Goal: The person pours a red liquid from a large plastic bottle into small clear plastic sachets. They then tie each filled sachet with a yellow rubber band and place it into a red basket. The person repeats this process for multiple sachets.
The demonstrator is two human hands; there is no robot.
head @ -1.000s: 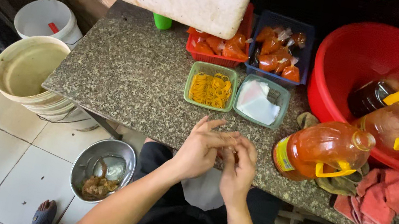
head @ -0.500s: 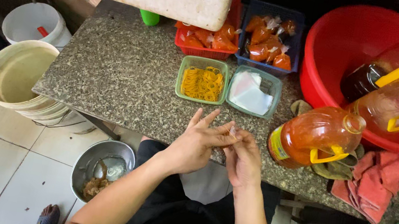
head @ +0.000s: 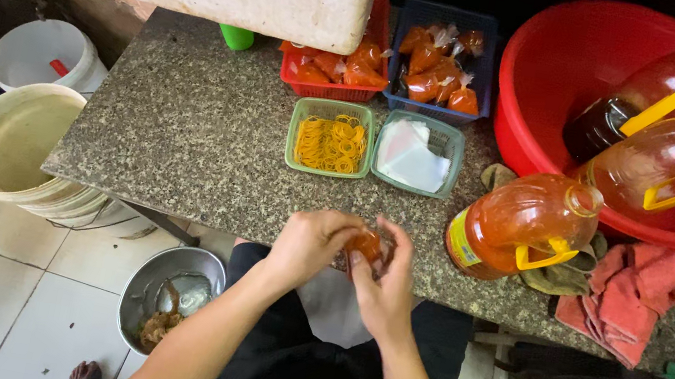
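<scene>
At the near edge of the worktop [head: 179, 143], the left hand [head: 311, 245] and right hand [head: 383, 272] both close around a small orange-red sauce pouch [head: 365, 245], apparently being tied shut, which likely calls for a band from the green basket of yellow rubber bands [head: 331, 139] just beyond.

I see bare worktop [head: 182, 125] open to the left; ahead, the green tray of rubber bands [head: 331, 138] blocks passage, and the orange oil jug [head: 520, 226] crowds the right.
</scene>
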